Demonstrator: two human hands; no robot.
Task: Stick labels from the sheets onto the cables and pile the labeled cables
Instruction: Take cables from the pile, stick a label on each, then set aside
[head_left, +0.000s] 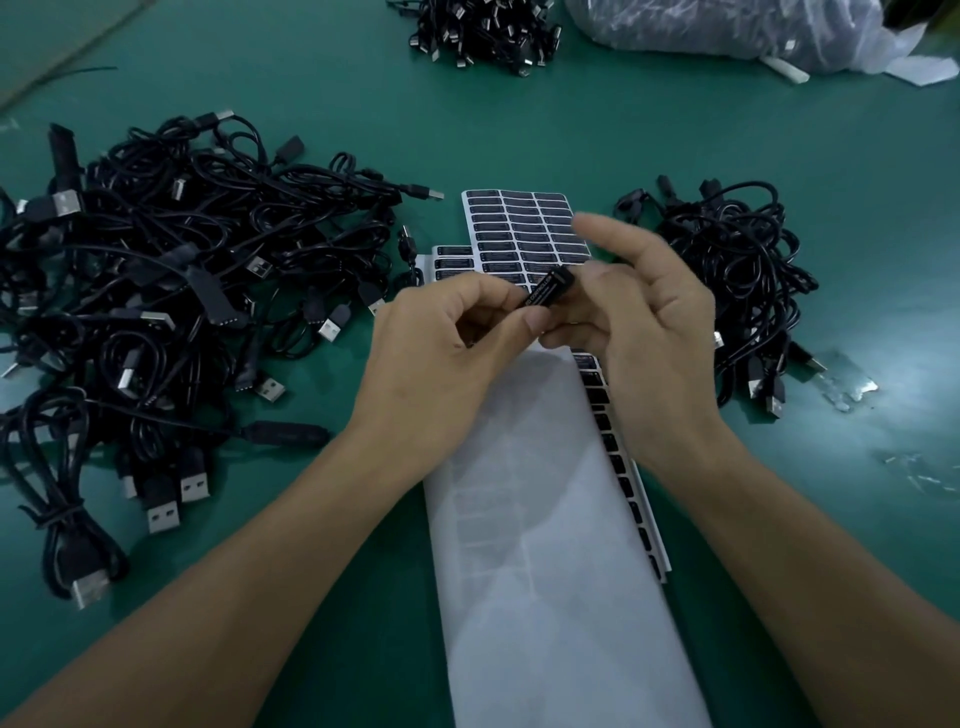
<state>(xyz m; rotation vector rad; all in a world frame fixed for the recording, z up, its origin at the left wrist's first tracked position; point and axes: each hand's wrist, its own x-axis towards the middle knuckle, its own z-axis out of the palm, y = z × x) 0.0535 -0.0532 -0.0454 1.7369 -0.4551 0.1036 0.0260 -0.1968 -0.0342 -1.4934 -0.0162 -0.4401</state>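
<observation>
Big cable tangle (182, 270) blocks left of the left hand (441, 338), smaller cable pile (737, 280) crowds the right hand's (639, 332) right; green mat's (519, 130) open ahead past the label sheets (524, 228).

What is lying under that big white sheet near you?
A label sheet: one column of its black labels shows past the right edge of the white sheet. The rest is covered.

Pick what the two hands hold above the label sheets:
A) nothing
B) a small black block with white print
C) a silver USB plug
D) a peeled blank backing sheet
B: the left hand and the right hand pinch a small black block bearing white print, above the label sheets; no metal plug shows between them.
</observation>
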